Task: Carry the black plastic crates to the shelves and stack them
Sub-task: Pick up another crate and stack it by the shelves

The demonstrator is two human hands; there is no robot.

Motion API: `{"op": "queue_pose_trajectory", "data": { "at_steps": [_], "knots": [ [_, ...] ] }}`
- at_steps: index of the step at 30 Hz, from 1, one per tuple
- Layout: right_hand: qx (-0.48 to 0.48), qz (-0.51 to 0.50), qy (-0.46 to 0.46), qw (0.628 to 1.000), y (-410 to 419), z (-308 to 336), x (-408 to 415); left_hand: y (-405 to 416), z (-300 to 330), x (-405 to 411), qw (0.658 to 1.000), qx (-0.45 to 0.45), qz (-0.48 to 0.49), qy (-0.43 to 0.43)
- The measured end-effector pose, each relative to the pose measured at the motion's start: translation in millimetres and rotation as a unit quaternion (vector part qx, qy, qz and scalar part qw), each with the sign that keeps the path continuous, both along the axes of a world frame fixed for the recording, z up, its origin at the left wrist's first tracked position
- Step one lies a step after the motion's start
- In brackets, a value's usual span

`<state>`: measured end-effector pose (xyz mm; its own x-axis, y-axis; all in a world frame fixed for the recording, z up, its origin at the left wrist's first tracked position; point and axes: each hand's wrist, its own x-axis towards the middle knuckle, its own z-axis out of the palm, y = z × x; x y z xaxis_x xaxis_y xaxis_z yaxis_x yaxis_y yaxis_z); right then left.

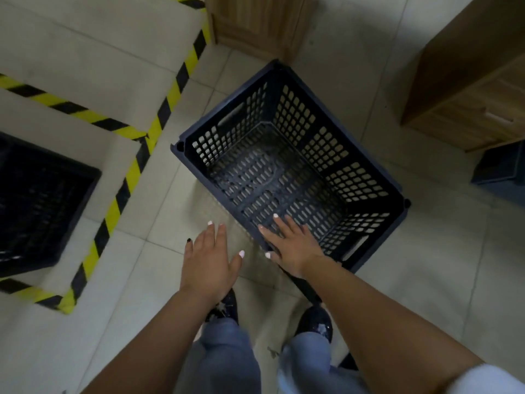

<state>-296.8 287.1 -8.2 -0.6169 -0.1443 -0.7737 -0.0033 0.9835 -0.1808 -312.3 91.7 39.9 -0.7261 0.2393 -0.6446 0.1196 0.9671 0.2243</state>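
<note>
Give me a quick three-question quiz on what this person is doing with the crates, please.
1. True or false: the black crate in front of the feet is full of goods.
2. Which hand lies over its near rim? A) left hand B) right hand
3. What marks the edges of the raised platform at the left?

Key
1. False; it is empty.
2. B; the left hand hovers over bare floor tiles, fingers spread.
3. Yellow-and-black striped tape; a second crate sits there.
</note>
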Motion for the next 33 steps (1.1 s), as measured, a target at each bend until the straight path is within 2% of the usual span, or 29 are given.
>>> {"op": "queue_pose_trajectory", "data": {
  "at_steps": [7, 12, 20, 24, 28, 33],
  "knots": [
    [0.037, -0.001, 0.13, 0.991, 44.5, 53.4, -53.0, -1.7, 27.3, -35.5, 0.999, -0.001, 0.05, 0.0],
    [0.065, 0.0, 0.168, 0.984, 97.5, 62.5, -97.1, 21.2, 20.3, -53.6, 0.993, -0.002, 0.118, 0.002],
    [0.095, 0.042, 0.111, 0.988, 177.8, 17.9, -138.1, 67.3, -26.6, -52.8, 0.97, -0.049, 0.23, -0.062],
    [0.071, 0.048, 0.085, 0.993, 192.4, -6.8, -151.1, 87.9, -50.5, -49.6, 0.953, -0.018, 0.294, -0.068],
    [0.048, 0.051, 0.044, 0.997, 198.6, -20.0, -158.2, 102.2, -63.2, -43.6, 0.919, 0.045, 0.388, -0.042],
    [-0.02, 0.02, 0.043, 0.999, 201.5, -20.7, -169.1, 115.5, -61.8, -50.7, 0.868, 0.026, 0.495, -0.025]
  ]
}}
